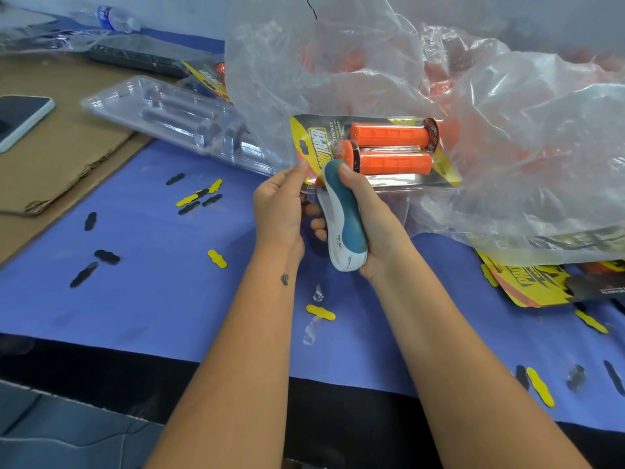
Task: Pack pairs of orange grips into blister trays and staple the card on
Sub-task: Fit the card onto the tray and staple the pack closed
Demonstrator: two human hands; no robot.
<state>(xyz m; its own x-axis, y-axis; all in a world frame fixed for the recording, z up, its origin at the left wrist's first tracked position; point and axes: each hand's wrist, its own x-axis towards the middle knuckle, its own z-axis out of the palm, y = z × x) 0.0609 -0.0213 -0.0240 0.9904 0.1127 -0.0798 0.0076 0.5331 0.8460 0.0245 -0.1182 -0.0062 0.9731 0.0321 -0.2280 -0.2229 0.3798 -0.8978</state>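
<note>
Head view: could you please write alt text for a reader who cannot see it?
A right hand squeezes a teal-and-white stapler onto the card end of a blister pack holding two orange grips, while the left hand pinches the pack's edge above a blue table.

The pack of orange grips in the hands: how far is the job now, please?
Done: two orange grips already sit in the blister pack against its yellow card. In hand: the left hand pinches the pack's card end while the right hand grips the stapler, its nose at that edge. Whether any staple is in cannot be seen. Left: empty clear trays and loose cards wait on the table.
</note>
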